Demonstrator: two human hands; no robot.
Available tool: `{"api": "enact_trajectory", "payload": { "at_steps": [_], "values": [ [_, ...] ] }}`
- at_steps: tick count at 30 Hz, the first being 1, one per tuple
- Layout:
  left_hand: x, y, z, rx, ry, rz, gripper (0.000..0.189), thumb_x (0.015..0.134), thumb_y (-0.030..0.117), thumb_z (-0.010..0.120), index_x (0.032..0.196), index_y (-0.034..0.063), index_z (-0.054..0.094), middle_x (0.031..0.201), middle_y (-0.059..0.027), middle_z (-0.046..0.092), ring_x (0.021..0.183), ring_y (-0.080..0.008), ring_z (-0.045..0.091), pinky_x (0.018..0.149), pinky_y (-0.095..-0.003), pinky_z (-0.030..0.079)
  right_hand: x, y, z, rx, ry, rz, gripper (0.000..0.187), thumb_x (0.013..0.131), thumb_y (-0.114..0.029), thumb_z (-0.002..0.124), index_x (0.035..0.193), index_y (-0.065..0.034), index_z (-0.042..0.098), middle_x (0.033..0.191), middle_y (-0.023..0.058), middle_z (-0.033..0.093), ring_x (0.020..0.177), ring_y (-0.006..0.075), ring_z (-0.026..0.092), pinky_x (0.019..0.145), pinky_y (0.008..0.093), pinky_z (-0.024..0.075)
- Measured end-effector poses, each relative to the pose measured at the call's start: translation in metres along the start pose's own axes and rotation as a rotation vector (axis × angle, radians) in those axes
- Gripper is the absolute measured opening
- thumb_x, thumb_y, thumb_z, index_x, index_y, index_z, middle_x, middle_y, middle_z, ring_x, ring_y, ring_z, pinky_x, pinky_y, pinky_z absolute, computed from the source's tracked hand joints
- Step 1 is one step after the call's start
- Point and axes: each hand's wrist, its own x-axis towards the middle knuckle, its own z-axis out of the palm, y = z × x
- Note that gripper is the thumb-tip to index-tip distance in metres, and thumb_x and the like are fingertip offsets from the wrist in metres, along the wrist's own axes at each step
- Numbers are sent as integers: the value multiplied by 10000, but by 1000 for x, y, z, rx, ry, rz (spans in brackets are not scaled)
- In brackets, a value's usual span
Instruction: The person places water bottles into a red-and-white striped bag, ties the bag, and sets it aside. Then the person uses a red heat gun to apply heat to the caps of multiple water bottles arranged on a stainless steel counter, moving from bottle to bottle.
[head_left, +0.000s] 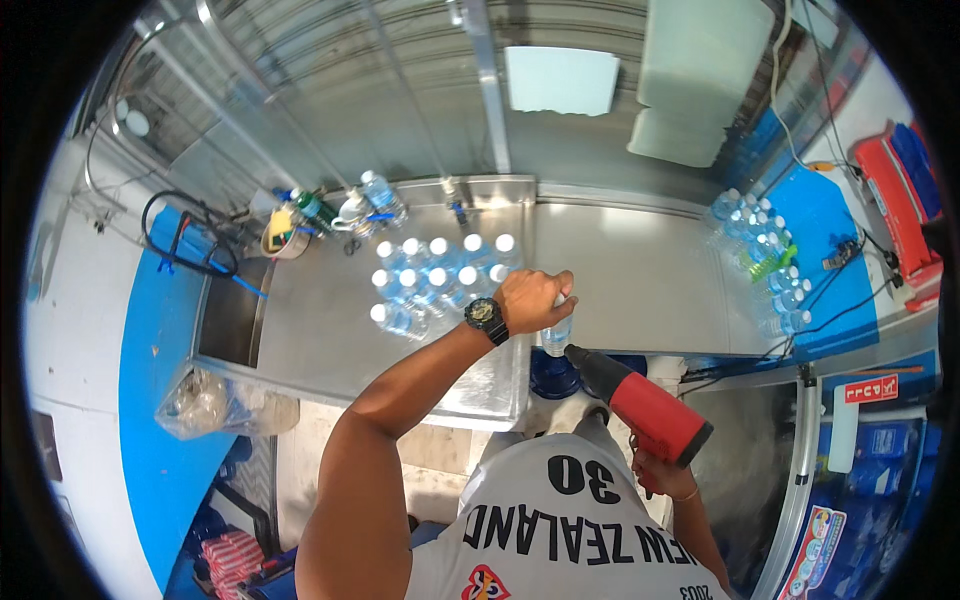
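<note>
My left hand (534, 301), with a black watch on its wrist, grips a small clear plastic water bottle (556, 337) by its top. My right hand (660, 472) holds a red and black heat gun (652, 412) by its handle, low at the right. The gun's nozzle points up and left, close to the lower end of the bottle; whether they touch I cannot tell. Left of my left hand, several white-capped water bottles (439, 277) stand in rows on the stainless steel counter (322, 322). One more bottle (397, 320) stands at their front left.
More bottles (757, 232) line the far right of the steel surface (637, 277), beside cables. A sink basin (234, 315) lies at left; near it are a tub with a sponge (285, 236) and a green bottle (313, 208). A tap (456, 206) is at the back.
</note>
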Motion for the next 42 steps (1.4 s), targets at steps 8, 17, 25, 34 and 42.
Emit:
{"api": "enact_trajectory", "payload": {
  "at_steps": [8, 17, 25, 34, 42],
  "values": [
    [-88, -45, -16, -23, 67, -238, 316, 929, 418, 686, 934, 104, 650, 674, -145, 698, 684, -384, 709, 648, -501, 550, 21, 6, 54, -144, -102, 33, 286, 948, -224, 776, 1156, -57, 673, 822, 24, 688, 666, 97, 636, 538, 265, 491],
    [-160, -95, -21, 80, 132, -489, 358, 933, 447, 691, 1019, 99, 688, 789, -157, 747, 786, -380, 740, 718, -480, 581, 38, 18, 80, -184, -108, 84, 256, 932, -225, 782, 1116, -78, 683, 798, 14, 688, 638, 92, 630, 511, 265, 474],
    [-170, -129, -25, 204, 222, -604, 448, 981, 485, 662, 1121, 60, 641, 872, -178, 763, 812, -382, 753, 731, -494, 595, 39, 23, 62, -276, -174, 156, 305, 947, -133, 758, 1215, -55, 636, 1011, 28, 676, 783, 146, 676, 676, 322, 552],
    [-152, -84, -61, 419, 172, -752, 811, 845, 727, 701, 1323, 82, 584, 992, -176, 770, 900, -379, 755, 741, -472, 597, 24, 19, 27, -289, -100, 57, 375, 924, -234, 796, 1221, -49, 663, 922, 44, 705, 700, 130, 669, 601, 316, 546],
    [15, 61, -61, 249, 215, -243, 619, 848, 538, 802, 1246, 93, 635, 896, -128, 744, 817, -329, 744, 683, -422, 580, -18, 10, -42, -162, 119, 97, 350, 929, -269, 803, 1175, -51, 683, 954, 36, 705, 757, 124, 669, 663, 307, 557]
  ]
}}
